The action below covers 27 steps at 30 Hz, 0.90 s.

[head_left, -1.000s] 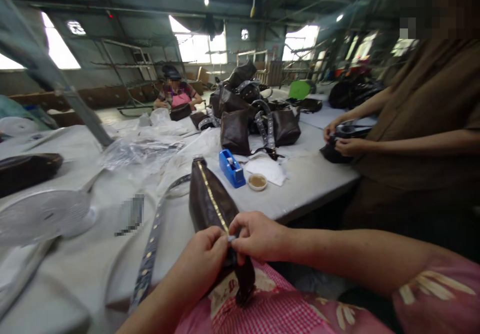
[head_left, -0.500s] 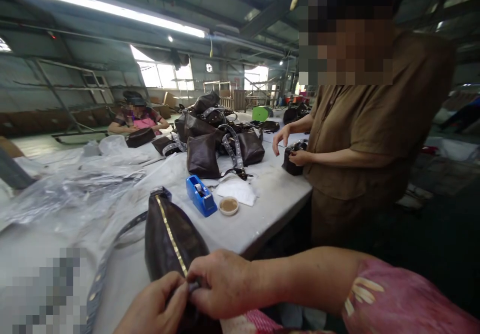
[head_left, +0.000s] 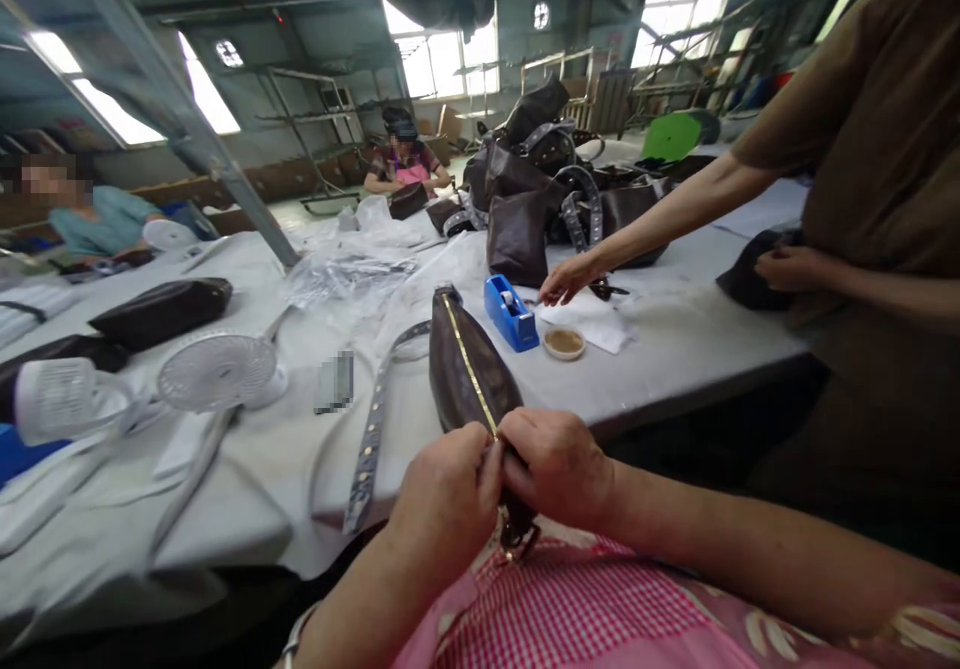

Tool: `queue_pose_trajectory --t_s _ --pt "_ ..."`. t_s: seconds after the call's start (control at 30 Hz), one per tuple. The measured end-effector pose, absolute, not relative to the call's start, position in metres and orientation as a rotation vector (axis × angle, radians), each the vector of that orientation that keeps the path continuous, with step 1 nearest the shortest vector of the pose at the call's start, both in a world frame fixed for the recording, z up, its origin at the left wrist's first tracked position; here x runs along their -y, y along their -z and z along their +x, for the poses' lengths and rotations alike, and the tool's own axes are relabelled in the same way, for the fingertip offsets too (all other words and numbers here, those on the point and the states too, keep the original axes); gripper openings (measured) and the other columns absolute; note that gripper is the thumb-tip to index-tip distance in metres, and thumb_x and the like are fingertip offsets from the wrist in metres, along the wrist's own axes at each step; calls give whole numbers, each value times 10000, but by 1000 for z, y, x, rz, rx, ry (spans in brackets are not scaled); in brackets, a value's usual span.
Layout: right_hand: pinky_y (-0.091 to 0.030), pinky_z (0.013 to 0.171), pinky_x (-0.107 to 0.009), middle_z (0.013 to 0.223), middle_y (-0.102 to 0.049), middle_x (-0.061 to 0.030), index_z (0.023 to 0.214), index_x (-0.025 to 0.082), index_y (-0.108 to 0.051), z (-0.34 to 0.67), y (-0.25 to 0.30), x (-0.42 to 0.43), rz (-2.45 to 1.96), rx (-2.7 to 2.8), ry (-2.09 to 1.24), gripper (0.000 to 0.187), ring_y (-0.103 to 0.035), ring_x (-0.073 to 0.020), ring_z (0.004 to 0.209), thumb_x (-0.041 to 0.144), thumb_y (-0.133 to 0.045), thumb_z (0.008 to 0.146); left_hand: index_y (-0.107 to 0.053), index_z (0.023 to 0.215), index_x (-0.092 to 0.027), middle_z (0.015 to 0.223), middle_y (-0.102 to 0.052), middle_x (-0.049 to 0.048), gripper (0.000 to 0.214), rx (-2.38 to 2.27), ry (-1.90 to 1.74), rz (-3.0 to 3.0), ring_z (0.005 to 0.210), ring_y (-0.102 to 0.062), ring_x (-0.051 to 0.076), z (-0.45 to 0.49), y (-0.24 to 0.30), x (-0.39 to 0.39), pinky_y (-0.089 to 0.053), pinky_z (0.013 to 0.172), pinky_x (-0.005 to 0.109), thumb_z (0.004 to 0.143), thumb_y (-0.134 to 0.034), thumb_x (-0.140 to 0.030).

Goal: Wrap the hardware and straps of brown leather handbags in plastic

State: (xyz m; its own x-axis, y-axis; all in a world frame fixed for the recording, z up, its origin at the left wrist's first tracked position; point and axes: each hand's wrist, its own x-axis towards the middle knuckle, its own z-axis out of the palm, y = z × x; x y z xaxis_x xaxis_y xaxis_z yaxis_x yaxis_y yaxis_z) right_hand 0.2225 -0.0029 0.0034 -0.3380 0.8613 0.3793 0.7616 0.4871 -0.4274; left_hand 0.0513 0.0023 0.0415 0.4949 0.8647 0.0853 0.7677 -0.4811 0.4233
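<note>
A dark brown leather handbag lies at the table's near edge, its gold zipper facing up and running away from me. Both hands pinch its near end, close together. My left hand is closed at the zipper's left side, and my right hand is closed at its right. My fingertips hide the zipper's near end. Below them hangs a metal buckle by my checked apron. A studded grey strap curves from the bag's far end to the left.
Beyond the bag stand a blue tape dispenser and a small dish of brown stuff. A co-worker's hand reaches over a white cloth. Several bags are heaped behind. White fans and a metal post stand left.
My view has swung left, bringing the fans and another person into sight. The co-worker at right has stretched a hand toward the cloth by the tape dispenser. My hands still grip the bag's end.
</note>
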Motion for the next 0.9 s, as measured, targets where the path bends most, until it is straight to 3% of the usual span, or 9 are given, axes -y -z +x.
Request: queue_pose_trajectory --t_s 0.07,0.13,0.2,0.37,0.53,0.63,0.77,0.9 --pt "-394 610 -268 723 -611 -10 891 153 -634 232 -8 0 -1267 2169 -604 89 -549 -154 648 225 -610 843 -498 728 -215 682 -582 14 280 -1311 -523 2522 616 -550 161 43 -28 5 -352 591 298 995 -414 -236" --pt "-429 620 -240 735 -613 17 1018 163 -645 244 -16 -5 -1174 2119 -965 189 -562 -137 653 245 -648 848 -511 729 -212 662 -554 9 290 -1288 -613 2675 605 -534 158 36 -17 11 -354 585 303 1001 -410 -213" --pt "-470 682 -245 793 -649 4 1059 167 -660 254 -26 -13 -1128 2059 -1103 193 -596 -141 710 240 -617 886 -515 716 -214 635 -524 2 291 -1311 -669 2834 583 -506 160 32 -11 17 -341 569 314 993 -429 -187" --pt "-479 907 -316 1032 -663 -69 1093 161 -705 254 -45 -38 -922 2277 -1058 226 -621 -180 949 197 -534 950 -545 763 -215 631 -524 1 203 -1312 -705 3038 570 -490 182 35 -10 26 -328 545 345 936 -506 -117" --pt "-437 1008 -284 1099 -624 -75 1146 175 -724 240 -51 -57 -645 2564 -1080 283 -597 -162 1057 111 -528 952 -594 926 -157 658 -567 11 90 -1234 -763 3111 600 -524 199 35 -11 33 -356 565 363 923 -528 -96" --pt "-435 1013 -318 1199 -623 -92 1142 210 -746 232 -55 -62 -565 2719 -976 304 -583 -192 1122 89 -559 935 -597 967 -134 680 -598 19 94 -1188 -790 3146 617 -544 201 33 -11 34 -378 579 362 939 -514 -102" --pt "-434 980 -444 1371 -582 -95 1095 290 -768 224 -62 -67 -553 2948 -736 277 -548 -289 1205 135 -635 907 -605 1003 -113 678 -603 18 125 -1099 -771 3197 612 -549 203 32 -9 33 -379 564 368 953 -490 -109" --pt "-446 951 -424 1331 -635 -80 912 241 -791 218 -66 -73 -436 3029 -761 195 -574 -287 1182 84 -699 842 -607 1035 -114 690 -606 16 128 -1067 -745 3210 620 -550 205 31 -6 32 -378 562 373 943 -517 -118"
